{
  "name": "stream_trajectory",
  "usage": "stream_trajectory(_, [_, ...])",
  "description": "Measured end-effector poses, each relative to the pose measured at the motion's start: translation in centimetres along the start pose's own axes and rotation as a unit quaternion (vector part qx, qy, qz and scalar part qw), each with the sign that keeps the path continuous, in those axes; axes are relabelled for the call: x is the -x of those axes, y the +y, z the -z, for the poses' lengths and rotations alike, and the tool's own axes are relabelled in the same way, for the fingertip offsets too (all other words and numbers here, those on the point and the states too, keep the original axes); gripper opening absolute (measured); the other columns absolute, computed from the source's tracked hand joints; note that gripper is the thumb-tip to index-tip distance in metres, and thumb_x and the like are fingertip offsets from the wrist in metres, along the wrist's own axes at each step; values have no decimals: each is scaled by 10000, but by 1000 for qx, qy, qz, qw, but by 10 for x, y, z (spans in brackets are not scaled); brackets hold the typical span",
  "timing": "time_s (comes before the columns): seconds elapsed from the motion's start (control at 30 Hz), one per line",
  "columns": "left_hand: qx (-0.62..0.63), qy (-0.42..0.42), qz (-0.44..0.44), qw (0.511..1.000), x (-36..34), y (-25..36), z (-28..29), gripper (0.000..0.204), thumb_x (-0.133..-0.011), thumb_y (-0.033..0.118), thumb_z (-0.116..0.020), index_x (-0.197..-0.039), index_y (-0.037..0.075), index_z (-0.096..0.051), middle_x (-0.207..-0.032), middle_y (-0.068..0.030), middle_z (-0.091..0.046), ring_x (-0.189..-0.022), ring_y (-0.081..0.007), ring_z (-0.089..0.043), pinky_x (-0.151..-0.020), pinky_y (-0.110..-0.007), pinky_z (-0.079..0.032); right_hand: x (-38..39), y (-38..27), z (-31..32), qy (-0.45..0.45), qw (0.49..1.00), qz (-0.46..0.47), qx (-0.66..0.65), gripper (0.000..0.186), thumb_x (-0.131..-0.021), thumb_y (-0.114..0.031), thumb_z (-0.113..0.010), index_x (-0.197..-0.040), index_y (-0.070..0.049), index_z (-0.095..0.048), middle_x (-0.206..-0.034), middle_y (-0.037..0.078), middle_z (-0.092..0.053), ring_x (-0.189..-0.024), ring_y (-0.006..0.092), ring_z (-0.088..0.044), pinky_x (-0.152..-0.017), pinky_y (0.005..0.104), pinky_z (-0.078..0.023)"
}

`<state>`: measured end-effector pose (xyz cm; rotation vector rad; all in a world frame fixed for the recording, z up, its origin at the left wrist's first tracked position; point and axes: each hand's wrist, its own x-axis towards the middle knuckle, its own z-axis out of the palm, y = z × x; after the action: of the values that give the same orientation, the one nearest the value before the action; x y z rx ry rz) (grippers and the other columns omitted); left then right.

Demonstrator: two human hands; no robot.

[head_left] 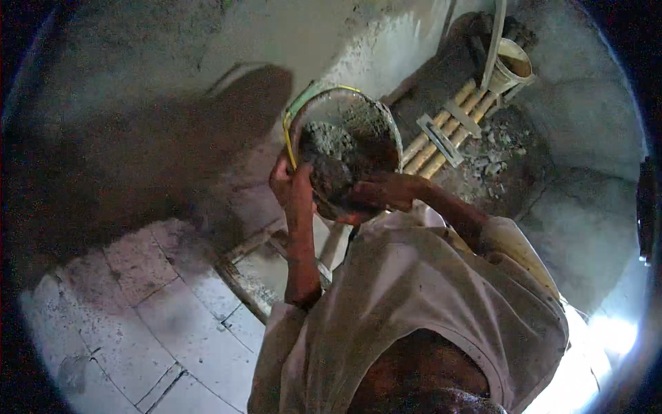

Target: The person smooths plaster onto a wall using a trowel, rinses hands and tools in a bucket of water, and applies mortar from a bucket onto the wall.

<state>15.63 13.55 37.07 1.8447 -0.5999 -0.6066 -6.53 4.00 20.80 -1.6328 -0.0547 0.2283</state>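
Note:
A round bucket [392, 127] with a yellow-and-green handle along its left rim is tilted in front of my chest. Grey, wet-looking mortar [332, 141] lies inside it. My left hand [292, 181] grips the bucket's near left rim, thumb on the inside. Reaching over the near right edge, my right hand [386, 191] is in the bucket's mouth, fingers curled low against the dark mix. Shadow hides its fingertips and whatever they hold.
Light-coloured poles [448, 131] with crosspieces stand right of the bucket, near a second pale bucket [514, 63]. Grey rubble [493, 155] lies beyond them. A worn frame [249, 286] rests on pale floor tiles [158, 324] at lower left. A rough wall [262, 34] rises ahead.

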Motion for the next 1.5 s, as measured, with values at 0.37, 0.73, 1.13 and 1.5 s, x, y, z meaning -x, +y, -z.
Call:
stream_trajectory(0.37, [179,125,95,971,-28,-25,10,228,-715,12,-617,-935,-8,-567,-799,-34,-503,-734,-188,-495,-702,-341,-402,-5,-69,-30,401,842,-242,269,576,-973,-540,-358,-1279,-79,-518,-1179,144,-597,-888,266,-651,-786,385,-530])
stream_trajectory(0.73, [180,132,-28,974,-100,-148,57,278,-695,26,-680,-943,-8,-559,-953,-108,-555,-834,-237,-513,-761,-377,-424,24,-183,20,255,768,144,-570,454,-880,-326,-464,-1213,-25,-535,-788,107,-590,-506,205,-570,-410,348,-505])
stream_trajectory(1.13, [435,-18,142,889,-88,-242,166,241,-819,110,-658,-1032,1,-626,-797,-68,-638,-676,-185,-584,-637,-309,-499,203,-482,191,856,86,456,227,632,-848,-418,-699,-1201,-27,-350,-887,125,-608,-778,194,-611,-720,316,-499])
stream_trajectory(1.5, [255,293,41,921,45,-191,140,265,-848,148,-649,-1072,7,-635,-846,-67,-652,-709,-168,-595,-622,-316,-496,-260,-537,118,438,761,455,149,383,-962,-322,-493,-1229,-47,-500,-985,143,-614,-787,249,-597,-711,400,-507])
